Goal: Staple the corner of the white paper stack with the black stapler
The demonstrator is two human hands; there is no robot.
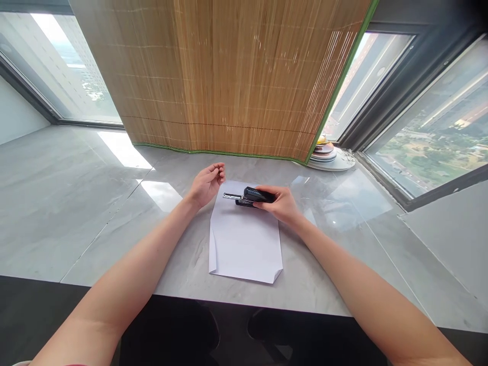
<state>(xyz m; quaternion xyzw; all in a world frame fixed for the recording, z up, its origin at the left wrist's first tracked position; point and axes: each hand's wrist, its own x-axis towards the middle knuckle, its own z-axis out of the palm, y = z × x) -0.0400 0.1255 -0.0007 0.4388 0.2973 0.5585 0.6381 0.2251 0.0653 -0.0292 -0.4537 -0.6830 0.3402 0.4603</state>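
Note:
My right hand (pixel 280 203) is wrapped round the rear of a black stapler (pixel 259 194), which it holds above the upper part of the white paper (pixel 246 244). The stapler's metal staple tray (pixel 232 196) sticks out to the left, between the top and bottom arms. Near the paper's upper left edge, my left hand (pixel 208 184) is closed, its fingers curled inward. Whatever may be in those fingers is too small or hidden to name. The paper lies flat on the counter, its lower left edge and lower right corner folded.
A grey marble counter (pixel 95 203) runs under everything, its front edge close to my body. A bamboo blind (pixel 224 76) hangs at the back. Stacked plates (pixel 326 152) stand at the back right beside the window (pixel 446 122).

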